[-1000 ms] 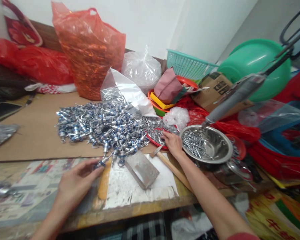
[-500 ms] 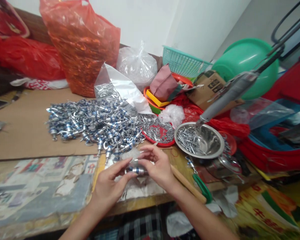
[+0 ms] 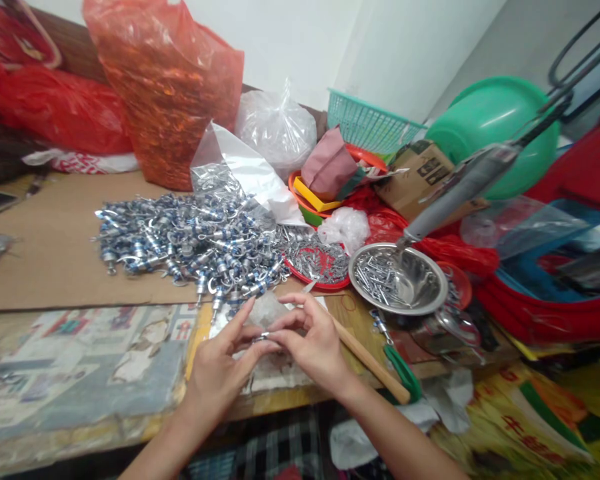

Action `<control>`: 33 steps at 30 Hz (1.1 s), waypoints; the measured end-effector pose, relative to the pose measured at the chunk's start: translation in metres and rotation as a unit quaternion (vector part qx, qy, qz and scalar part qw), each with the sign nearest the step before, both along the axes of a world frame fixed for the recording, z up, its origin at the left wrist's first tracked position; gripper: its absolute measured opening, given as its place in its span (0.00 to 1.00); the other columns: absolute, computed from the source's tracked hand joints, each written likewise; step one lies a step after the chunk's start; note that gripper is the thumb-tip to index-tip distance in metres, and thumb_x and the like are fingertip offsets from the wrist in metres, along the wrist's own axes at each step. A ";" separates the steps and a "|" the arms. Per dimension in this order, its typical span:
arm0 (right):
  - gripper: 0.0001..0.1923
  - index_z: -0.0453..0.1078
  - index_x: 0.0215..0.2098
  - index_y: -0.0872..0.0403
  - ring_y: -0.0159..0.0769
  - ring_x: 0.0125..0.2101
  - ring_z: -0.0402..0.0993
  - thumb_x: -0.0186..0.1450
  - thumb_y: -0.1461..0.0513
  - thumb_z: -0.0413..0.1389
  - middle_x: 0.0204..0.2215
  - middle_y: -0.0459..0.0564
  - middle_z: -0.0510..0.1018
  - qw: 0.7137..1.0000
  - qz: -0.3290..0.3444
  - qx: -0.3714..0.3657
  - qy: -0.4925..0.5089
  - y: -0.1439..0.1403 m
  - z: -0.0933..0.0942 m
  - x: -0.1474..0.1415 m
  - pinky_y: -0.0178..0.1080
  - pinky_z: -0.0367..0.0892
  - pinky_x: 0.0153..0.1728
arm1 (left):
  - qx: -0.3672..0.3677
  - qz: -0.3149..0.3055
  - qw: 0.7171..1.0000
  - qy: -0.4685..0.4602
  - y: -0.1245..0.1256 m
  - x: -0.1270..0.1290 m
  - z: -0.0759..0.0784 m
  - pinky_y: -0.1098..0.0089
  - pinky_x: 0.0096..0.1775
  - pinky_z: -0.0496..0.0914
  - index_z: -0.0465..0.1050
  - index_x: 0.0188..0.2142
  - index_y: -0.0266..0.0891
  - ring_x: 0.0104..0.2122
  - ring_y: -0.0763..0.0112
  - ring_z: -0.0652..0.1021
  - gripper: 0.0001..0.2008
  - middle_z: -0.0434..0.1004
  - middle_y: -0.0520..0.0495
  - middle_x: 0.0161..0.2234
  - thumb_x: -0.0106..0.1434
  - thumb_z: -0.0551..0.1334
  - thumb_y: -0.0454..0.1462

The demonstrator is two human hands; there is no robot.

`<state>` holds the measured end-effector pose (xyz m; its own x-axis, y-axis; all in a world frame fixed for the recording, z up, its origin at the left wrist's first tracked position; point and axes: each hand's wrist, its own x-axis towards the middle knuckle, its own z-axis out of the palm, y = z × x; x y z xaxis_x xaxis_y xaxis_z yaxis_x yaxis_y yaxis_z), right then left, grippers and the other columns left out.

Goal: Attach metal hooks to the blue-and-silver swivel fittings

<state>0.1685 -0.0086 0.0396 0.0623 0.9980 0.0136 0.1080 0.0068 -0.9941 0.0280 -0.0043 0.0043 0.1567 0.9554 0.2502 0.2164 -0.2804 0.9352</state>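
The left hand (image 3: 219,373) and right hand (image 3: 313,347) are pinching one small metal fitting (image 3: 261,338) between their fingertips, over the table's near edge, just in front of the heap of blue-and-silver fittings (image 3: 190,243). It is too hidden to tell its long axis. Print on the cardboard box (image 3: 420,175) is blurring beyond reading.

Both forearms are bare, with no sleeves, gloves or rings visible.
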 end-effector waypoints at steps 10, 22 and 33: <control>0.20 0.63 0.39 0.52 0.31 0.24 0.73 0.49 0.70 0.58 0.22 0.40 0.76 1.000 0.006 0.008 -0.005 -0.009 -0.004 0.004 0.33 0.67 0.29 | 0.238 0.009 0.968 0.081 -0.003 -0.002 -0.005 0.76 0.34 0.73 0.61 0.54 0.40 0.27 0.73 0.79 0.25 0.80 0.48 0.31 0.55 0.61 0.31; 0.16 0.68 0.43 0.49 0.36 0.41 0.71 0.58 0.70 0.53 0.40 0.52 0.75 0.884 0.109 0.355 -0.284 -0.028 -0.022 0.027 0.39 0.68 0.40 | 0.005 0.039 0.999 0.018 -0.004 -0.002 0.010 0.71 0.36 0.71 0.77 0.21 0.41 0.32 0.68 0.78 0.06 0.77 0.48 0.29 0.52 0.62 0.38; 0.14 0.72 0.41 0.54 0.36 0.38 0.74 0.58 0.71 0.53 0.38 0.54 0.77 0.869 0.118 0.384 -0.287 -0.028 -0.009 0.028 0.37 0.70 0.38 | 0.290 -0.054 0.936 0.191 -0.007 -0.022 0.026 0.75 0.38 0.69 0.75 0.32 0.38 0.35 0.68 0.77 0.06 0.77 0.42 0.37 0.55 0.60 0.32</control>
<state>0.1970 -0.0366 0.0308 -0.3806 0.6642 0.6434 0.4907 0.7348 -0.4683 0.0059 -0.0111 0.0308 0.4285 0.6489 0.6287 0.4442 -0.7572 0.4788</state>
